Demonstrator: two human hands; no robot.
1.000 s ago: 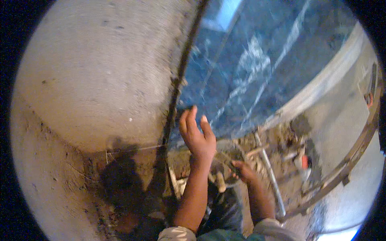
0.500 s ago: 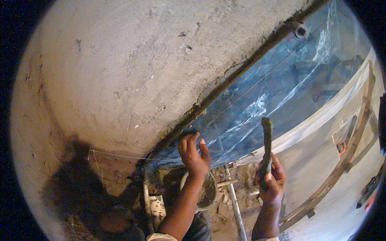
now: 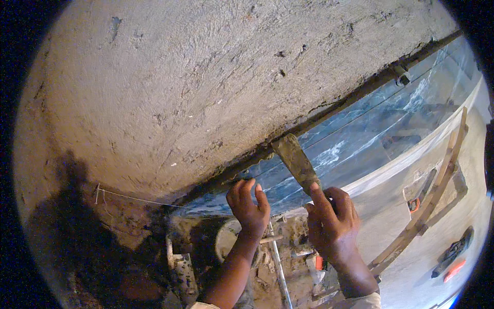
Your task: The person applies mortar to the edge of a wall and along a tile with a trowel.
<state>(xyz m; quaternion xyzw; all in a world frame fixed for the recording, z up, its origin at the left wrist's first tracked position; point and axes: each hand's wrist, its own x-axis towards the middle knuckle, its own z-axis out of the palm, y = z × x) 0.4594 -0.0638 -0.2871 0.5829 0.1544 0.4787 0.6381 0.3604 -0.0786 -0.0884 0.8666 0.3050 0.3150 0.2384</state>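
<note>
In my right hand (image 3: 334,221) is a flat, mortar-smeared trowel (image 3: 297,160), gripped near its narrow end. Its broad tip meets the dark gap (image 3: 339,102) between the rough plastered wall (image 3: 195,82) and the glossy blue, white-veined slab (image 3: 334,149). Left of the blade, my left hand (image 3: 249,206) is beside the slab's near-left edge, close to the same gap. Its fingers are loosely curled with the thumb apart, and I see nothing held in them.
Below my left arm stands a round bucket (image 3: 226,239), with a pale pole (image 3: 280,268) beside it. A thin string (image 3: 149,198) stretches from the left wall. Wooden strips (image 3: 417,221) and an orange-handled tool (image 3: 413,205) are at right. A pipe stub (image 3: 402,77) projects beside the wall.
My right hand has raised and tilted the trowel leftward, bringing its tip to the wall gap. My left hand has stayed near the slab edge, slightly lower. The view has shifted.
</note>
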